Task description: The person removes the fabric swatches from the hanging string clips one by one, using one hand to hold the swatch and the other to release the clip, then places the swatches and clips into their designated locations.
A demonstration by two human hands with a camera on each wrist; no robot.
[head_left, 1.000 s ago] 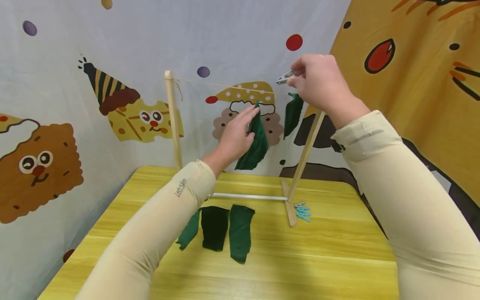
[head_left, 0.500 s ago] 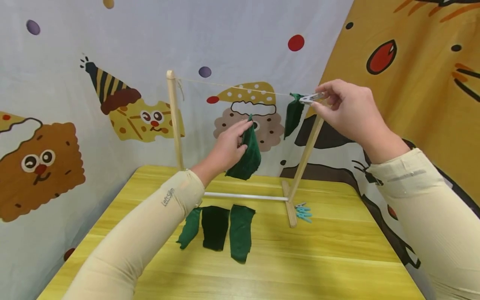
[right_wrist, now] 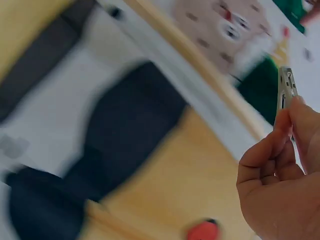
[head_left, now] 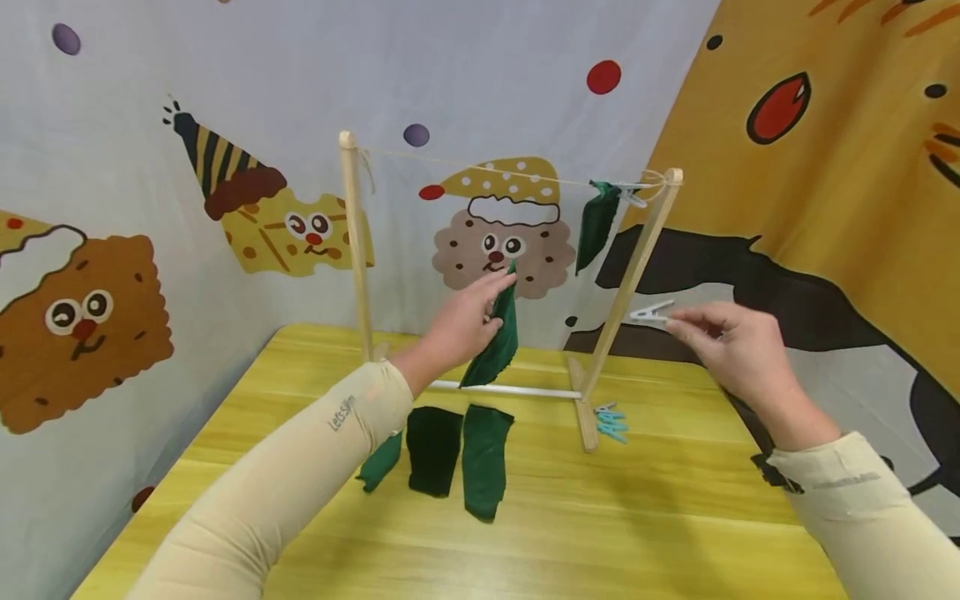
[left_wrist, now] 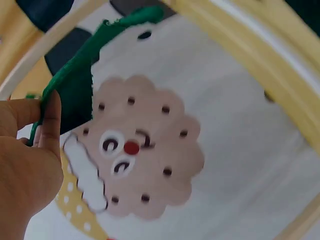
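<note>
My left hand (head_left: 461, 321) pinches the top of a green cloth piece (head_left: 504, 337), which hangs down in front of the wooden drying rack. In the left wrist view, this cloth (left_wrist: 75, 95) is held between the thumb and fingers. To the right of the rack, my right hand (head_left: 738, 350) pinches a whitish clothespin (head_left: 651, 312), whose tip points left. The right wrist view shows that clothespin (right_wrist: 286, 85) between thumb and fingers. Another green cloth (head_left: 597, 223) hangs from the string (head_left: 465, 168) near its right end, with a pale clothespin (head_left: 632, 196) beside its top.
Green and dark cloth pieces (head_left: 483, 462) lie in a row on the yellow wood-patterned table (head_left: 600, 533). A small group of clothespins, mostly blue (head_left: 612, 425), lies by the rack's right foot (head_left: 583, 417). The right post (head_left: 633, 283) stands between my hands. A printed curtain hangs behind.
My right hand has moved from above the line down and to the right, outside the right post, with a clothespin in it. My left hand and its cloth have sunk lower.
</note>
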